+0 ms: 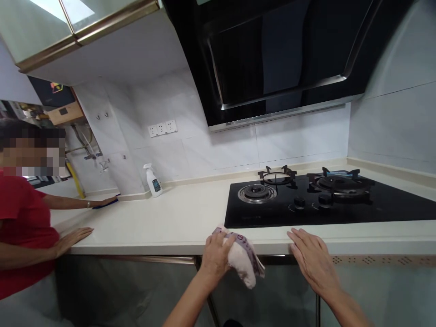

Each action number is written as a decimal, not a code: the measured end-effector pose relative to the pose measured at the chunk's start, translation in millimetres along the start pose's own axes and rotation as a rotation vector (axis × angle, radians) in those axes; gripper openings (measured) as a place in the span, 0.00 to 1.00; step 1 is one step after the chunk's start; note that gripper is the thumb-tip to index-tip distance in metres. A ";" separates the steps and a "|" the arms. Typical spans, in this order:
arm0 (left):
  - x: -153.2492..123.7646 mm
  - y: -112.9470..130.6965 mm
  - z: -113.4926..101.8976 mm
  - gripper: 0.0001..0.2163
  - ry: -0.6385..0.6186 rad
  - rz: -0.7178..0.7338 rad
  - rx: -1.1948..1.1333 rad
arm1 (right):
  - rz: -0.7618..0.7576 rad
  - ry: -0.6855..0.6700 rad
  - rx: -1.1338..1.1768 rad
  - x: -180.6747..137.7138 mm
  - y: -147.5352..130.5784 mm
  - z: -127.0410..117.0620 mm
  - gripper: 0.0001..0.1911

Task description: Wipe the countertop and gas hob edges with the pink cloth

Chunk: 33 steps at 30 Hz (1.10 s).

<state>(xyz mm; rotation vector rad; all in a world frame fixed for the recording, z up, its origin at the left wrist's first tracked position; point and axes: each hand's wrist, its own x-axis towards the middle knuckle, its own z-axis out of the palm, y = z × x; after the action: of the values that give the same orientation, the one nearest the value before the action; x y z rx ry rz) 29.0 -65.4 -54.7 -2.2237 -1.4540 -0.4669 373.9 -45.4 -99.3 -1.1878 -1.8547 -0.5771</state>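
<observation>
At the counter's front edge my left hand is closed on a pale pinkish cloth with a purple patterned band. Part of the cloth lies on the countertop and part hangs over the edge. My right hand rests flat on the same edge, fingers stretched out and holding nothing. Just behind both hands sits the black gas hob. Its left burner has no pan support over it, while one pan support stands behind that burner and another sits over the right burner.
A white spray bottle stands against the back wall, left of the hob. On the far left a person in a red shirt holds a blue cloth on the counter. The black range hood slopes low overhead beside wall cabinets.
</observation>
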 end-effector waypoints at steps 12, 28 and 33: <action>-28.9 -33.7 -17.4 0.35 0.049 -0.309 0.124 | 0.056 0.045 0.040 -2.6 -0.3 9.1 0.20; 20.8 64.9 5.0 0.46 -0.035 -0.259 -0.065 | 0.056 0.080 0.002 -2.2 0.6 12.1 0.19; 37.5 94.2 14.6 0.48 -0.036 -0.173 -0.118 | 0.046 0.072 0.006 -5.3 3.3 17.4 0.19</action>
<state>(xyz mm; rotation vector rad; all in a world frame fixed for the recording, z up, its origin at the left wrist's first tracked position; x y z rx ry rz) 130.9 -61.7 -64.7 -2.2152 -1.6865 -0.5852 370.9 -33.8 -113.3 -1.1876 -1.7631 -0.5814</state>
